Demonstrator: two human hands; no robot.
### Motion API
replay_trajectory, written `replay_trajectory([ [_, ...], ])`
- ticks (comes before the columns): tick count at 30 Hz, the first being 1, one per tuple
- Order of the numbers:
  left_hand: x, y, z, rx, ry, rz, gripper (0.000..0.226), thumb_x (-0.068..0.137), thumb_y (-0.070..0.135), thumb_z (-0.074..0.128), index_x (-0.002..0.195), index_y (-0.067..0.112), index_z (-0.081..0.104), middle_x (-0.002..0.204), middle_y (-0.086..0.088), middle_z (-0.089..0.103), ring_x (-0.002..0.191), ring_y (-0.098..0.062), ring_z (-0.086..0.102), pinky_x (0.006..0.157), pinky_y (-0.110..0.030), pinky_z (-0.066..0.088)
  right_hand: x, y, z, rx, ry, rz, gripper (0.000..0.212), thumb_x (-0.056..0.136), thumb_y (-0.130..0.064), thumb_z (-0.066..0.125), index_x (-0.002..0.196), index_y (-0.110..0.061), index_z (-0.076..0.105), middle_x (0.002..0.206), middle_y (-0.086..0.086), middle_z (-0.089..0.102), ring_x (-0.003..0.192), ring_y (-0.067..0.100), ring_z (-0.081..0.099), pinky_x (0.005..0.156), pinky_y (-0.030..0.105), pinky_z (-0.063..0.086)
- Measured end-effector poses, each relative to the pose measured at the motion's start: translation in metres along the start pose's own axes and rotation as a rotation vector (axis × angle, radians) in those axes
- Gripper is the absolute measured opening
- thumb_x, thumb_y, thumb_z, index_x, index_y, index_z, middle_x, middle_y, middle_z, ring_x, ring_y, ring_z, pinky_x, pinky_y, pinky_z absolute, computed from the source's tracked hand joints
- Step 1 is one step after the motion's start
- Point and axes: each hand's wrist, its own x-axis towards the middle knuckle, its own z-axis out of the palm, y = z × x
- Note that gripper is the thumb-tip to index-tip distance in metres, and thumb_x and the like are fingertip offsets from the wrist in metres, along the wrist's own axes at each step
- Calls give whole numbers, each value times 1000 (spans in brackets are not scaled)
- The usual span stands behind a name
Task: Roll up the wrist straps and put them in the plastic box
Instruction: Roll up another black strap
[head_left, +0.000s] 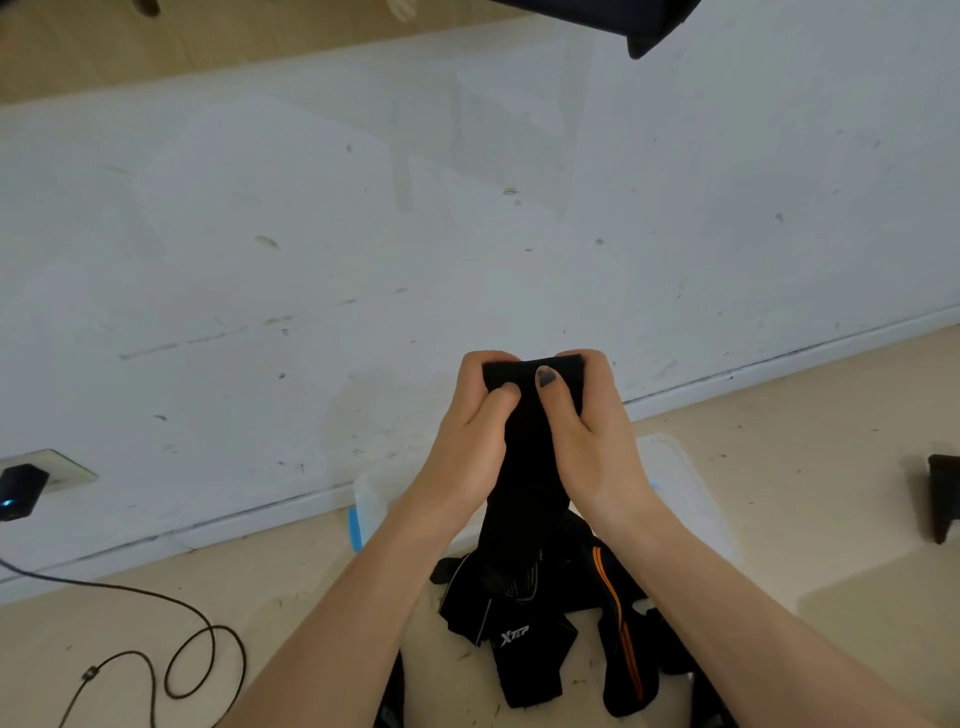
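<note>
both hands, left hand (470, 431) and right hand (587, 431), raised, thumbs pinching black strap (524, 441).

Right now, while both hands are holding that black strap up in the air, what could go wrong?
1. Both hands, left hand and right hand, pinch only the top end of the black wrist strap; the loose tail hangs down and may roll up crooked.
2. The tail dangles into the pile of straps on the floor and could snag or drag one.
3. The plastic box sits largely hidden behind the arms, so a drop could miss it.
</note>
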Motion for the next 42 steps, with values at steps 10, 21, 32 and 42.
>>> replay_trajectory([
  [10, 9, -1, -14, 202, 71, 187, 19, 106, 18, 46, 112, 30, 59, 98, 10, 65, 87, -1, 63, 71, -17, 51, 9, -10, -18, 180, -170, 37, 13, 103, -12, 59, 111, -19, 66, 81, 13, 69, 72, 24, 69, 66, 36, 58],
  [21, 12, -7, -16, 198, 100, 305, 22, 106, 5, 47, 100, 23, 60, 88, 14, 63, 86, -6, 62, 75, -19, 49, 13, -14, -27, 206, -348, 88, 18, 106, -19, 56, 119, -22, 66, 108, 27, 66, 88, 24, 68, 87, 47, 59],
  [32, 12, -4, -16, 28, 22, 205, 18, 97, 4, 49, 91, 17, 60, 85, 3, 62, 81, -10, 58, 68, -19, 47, 15, -7, -28, 228, -261, 30, 12, 103, -6, 59, 105, -12, 69, 88, 13, 70, 82, 23, 68, 71, 30, 55],
  [42, 13, -7, -19, 155, 14, 211, 23, 104, 11, 54, 120, 26, 61, 106, 8, 67, 100, -6, 66, 82, -16, 51, 21, -4, -36, 61, -269, 26, 19, 101, -19, 64, 118, -27, 65, 102, 17, 73, 96, 34, 71, 92, 49, 60],
])
